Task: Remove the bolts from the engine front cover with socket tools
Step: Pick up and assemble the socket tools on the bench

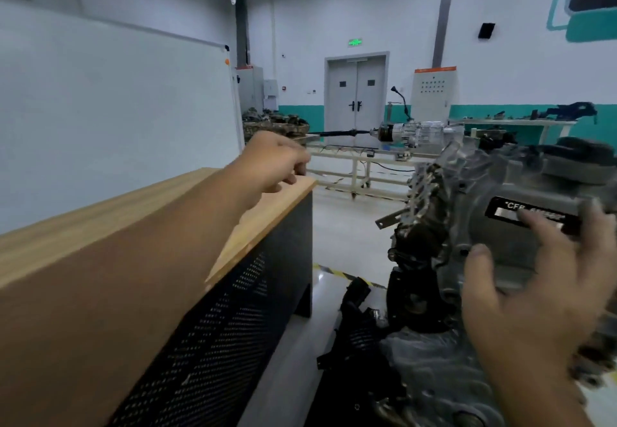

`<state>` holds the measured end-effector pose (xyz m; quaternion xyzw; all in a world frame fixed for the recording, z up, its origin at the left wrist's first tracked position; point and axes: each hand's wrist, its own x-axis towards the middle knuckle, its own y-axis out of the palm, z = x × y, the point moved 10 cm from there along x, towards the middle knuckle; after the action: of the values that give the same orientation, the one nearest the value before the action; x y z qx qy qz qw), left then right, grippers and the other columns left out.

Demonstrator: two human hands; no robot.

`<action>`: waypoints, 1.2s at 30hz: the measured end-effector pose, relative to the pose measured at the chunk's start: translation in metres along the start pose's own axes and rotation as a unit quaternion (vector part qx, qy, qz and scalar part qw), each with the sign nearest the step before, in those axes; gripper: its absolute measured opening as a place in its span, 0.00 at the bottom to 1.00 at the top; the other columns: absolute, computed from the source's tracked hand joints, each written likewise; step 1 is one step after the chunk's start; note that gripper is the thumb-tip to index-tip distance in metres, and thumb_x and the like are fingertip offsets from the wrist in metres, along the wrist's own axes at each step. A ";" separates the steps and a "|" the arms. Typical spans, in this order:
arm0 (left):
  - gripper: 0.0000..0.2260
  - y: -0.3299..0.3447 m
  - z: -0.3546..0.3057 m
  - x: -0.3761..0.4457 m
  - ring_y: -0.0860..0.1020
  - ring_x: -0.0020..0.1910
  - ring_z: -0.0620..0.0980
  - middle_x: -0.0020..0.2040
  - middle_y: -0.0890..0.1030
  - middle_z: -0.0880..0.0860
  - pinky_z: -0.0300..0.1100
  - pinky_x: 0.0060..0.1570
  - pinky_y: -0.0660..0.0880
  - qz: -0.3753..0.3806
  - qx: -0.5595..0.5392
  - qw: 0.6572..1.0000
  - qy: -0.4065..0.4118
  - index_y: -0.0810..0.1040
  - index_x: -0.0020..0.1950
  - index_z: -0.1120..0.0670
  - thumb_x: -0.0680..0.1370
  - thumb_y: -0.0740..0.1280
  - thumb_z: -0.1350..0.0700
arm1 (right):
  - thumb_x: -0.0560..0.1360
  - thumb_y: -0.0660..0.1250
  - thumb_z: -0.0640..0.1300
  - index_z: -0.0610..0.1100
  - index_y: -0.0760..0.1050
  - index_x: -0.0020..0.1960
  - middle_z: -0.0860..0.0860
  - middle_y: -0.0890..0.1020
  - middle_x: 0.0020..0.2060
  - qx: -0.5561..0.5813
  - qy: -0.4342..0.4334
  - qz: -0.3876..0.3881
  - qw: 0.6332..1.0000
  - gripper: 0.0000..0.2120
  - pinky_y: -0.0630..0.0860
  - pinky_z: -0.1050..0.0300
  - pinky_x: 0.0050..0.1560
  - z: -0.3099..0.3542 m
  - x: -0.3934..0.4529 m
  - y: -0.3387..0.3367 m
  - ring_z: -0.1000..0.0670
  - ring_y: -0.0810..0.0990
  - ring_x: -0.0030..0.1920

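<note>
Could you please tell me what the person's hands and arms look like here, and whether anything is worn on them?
Both are bare. The left hand and its long forearm show no glove, sleeve, watch or ring. The right hand is likewise ungloved, with no ring or wristband visible; its wrist leaves the picture at the lower edge. Motion blur softens the right hand's fingers.
</note>
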<state>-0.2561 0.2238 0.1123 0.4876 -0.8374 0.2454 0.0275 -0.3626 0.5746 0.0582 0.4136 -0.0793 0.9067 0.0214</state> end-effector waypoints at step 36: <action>0.32 -0.271 0.251 -0.187 0.75 0.52 0.41 0.54 0.79 0.50 0.36 0.55 0.71 0.099 0.338 0.928 0.122 0.82 0.59 0.53 0.68 0.68 0.29 | 0.69 0.76 0.58 0.51 0.78 0.67 0.54 0.81 0.60 0.011 -0.049 0.565 0.823 0.29 0.79 0.50 0.61 0.235 -0.316 0.322 0.50 0.79 0.61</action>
<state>0.1154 0.1550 -0.0570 0.3486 -0.7391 0.5731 -0.0617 -0.0135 0.2278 -0.0687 0.3406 -0.2900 0.7390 -0.5037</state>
